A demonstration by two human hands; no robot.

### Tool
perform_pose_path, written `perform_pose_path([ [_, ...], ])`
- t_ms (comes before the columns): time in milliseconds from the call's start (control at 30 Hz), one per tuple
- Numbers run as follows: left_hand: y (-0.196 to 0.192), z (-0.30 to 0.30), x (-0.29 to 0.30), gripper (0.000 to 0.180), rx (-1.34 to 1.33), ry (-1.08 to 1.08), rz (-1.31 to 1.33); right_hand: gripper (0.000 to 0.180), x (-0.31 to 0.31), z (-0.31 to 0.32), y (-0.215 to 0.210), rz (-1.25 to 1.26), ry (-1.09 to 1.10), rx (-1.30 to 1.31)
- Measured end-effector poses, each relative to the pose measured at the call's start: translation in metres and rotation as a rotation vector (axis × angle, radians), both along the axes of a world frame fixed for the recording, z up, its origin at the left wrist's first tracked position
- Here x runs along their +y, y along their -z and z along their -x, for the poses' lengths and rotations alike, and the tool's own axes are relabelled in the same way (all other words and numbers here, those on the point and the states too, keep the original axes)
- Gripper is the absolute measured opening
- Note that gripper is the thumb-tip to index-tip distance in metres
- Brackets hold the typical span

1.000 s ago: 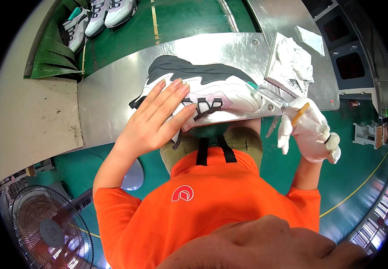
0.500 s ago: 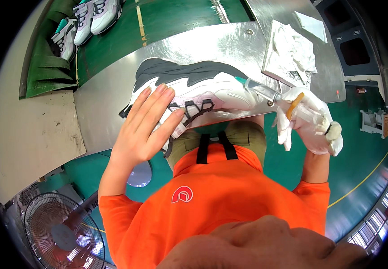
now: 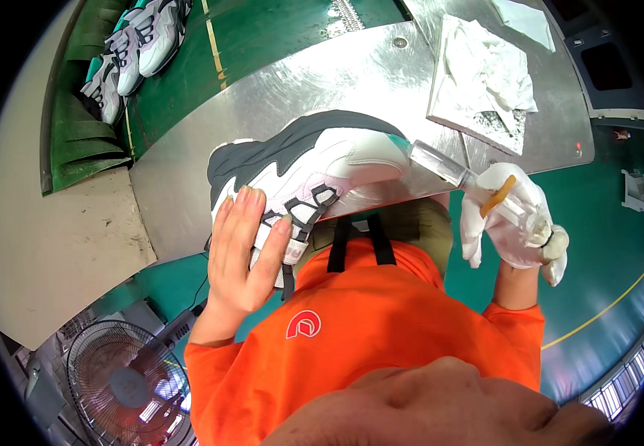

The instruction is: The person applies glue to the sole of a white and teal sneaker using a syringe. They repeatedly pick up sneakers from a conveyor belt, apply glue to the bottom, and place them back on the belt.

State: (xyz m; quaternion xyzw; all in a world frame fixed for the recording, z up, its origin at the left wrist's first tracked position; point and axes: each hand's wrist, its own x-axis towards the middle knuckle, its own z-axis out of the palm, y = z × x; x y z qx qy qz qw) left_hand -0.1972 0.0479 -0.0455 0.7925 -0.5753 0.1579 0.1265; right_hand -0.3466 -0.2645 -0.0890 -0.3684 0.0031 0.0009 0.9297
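Note:
A white, lilac and dark grey sneaker (image 3: 366, 156) lies on its side on the metal table, its dark sole edge away from me and its laces toward me. My left hand (image 3: 244, 245), bare, rests on the upper beside the laces, fingers stretched out and thumb apart. In a white glove, my right hand (image 3: 512, 215) is closed around a clear syringe (image 3: 439, 165) with a green tip. That tip meets the toe end, near where the dark sole edge joins the white upper; exact contact is hard to tell. A tan band (image 3: 498, 196) circles a gloved finger.
Crumpled white cloth (image 3: 485, 67) lies on a white pad at the table's right. Beyond the metal table (image 3: 181, 149) runs a green surface with several similar sneakers (image 3: 160, 37) at far left. A standing fan (image 3: 129, 386) is at lower left, below a beige board (image 3: 62, 215).
The sneaker has turned, its heel end swinging toward me, with my left hand moving along on it. The syringe tip stays at the toe end. The whole view has shifted slightly.

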Motion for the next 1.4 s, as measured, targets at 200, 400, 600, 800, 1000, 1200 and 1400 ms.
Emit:
perform_pose_path([
  [200,0.003,0.009,0.0,0.033,-0.023,-0.031,-0.003,0.11,0.011,0.01,0.021,-0.168,0.054,-0.047],
  [400,0.005,0.01,-0.001,0.034,-0.021,-0.027,-0.002,0.107,0.026,0.019,0.032,-0.282,0.134,-0.104],
  [600,0.007,0.011,-0.001,0.034,-0.043,-0.023,0.019,0.107,0.04,0.025,0.034,-0.272,0.197,-0.11],
  [800,0.01,0.011,-0.002,0.033,-0.059,-0.01,0.033,0.105,0.047,0.032,0.026,-0.296,0.209,-0.032],
  [1000,0.011,0.01,0.0,0.032,-0.064,-0.002,0.045,0.106,0.059,0.032,0.034,-0.368,0.243,-0.18],
  [1200,0.015,0.01,0.001,0.031,-0.07,0.009,0.063,0.105,0.06,0.036,0.009,-0.156,0.261,0.054],
  [1400,0.012,0.009,-0.001,0.033,-0.058,-0.003,0.06,0.099,0.068,0.032,-0.008,-0.039,0.303,-0.006],
])
